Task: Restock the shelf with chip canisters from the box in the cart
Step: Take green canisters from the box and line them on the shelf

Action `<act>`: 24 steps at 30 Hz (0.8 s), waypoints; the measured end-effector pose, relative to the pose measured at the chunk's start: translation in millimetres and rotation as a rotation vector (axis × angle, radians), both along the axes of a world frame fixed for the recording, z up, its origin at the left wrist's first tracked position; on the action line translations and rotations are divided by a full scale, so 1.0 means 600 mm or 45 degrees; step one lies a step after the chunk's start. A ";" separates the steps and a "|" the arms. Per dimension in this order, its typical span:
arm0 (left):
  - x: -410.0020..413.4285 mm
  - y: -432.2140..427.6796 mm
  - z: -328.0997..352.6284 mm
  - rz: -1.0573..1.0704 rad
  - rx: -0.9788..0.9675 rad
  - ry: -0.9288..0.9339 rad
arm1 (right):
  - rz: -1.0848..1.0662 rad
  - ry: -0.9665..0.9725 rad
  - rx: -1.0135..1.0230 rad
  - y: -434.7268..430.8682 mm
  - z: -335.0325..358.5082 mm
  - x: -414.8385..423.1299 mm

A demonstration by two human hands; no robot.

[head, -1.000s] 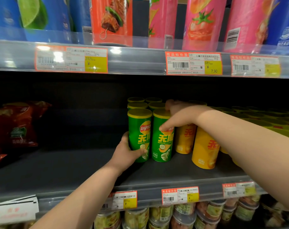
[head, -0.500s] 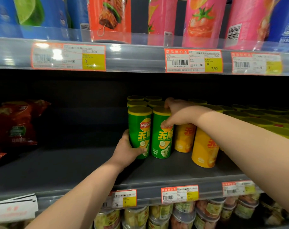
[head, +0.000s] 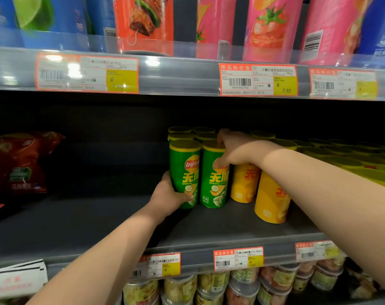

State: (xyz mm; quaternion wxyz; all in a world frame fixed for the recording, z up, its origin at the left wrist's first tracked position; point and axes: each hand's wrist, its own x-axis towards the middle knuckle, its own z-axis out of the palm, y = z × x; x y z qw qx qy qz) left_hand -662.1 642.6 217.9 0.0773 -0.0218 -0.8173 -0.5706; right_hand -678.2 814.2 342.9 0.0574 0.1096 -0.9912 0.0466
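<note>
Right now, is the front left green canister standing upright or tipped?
Upright: the canister stands on the shelf, yellow lid on top.

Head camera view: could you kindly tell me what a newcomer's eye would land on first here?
Two bright green canisters at the centre draw the eye: the left hand grips the left green canister low on its side, and the right hand holds the right green canister at its lid. Yellow canisters stand just to their right, and tall pink canisters line the upper shelf.
</note>
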 end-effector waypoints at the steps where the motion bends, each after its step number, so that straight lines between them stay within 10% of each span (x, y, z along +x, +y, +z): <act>1: -0.002 0.000 0.000 0.001 -0.003 -0.002 | -0.001 0.002 0.006 -0.001 0.001 0.000; 24: -0.019 -0.005 -0.003 -0.012 -0.038 -0.020 | -0.038 0.010 0.063 -0.012 0.002 -0.013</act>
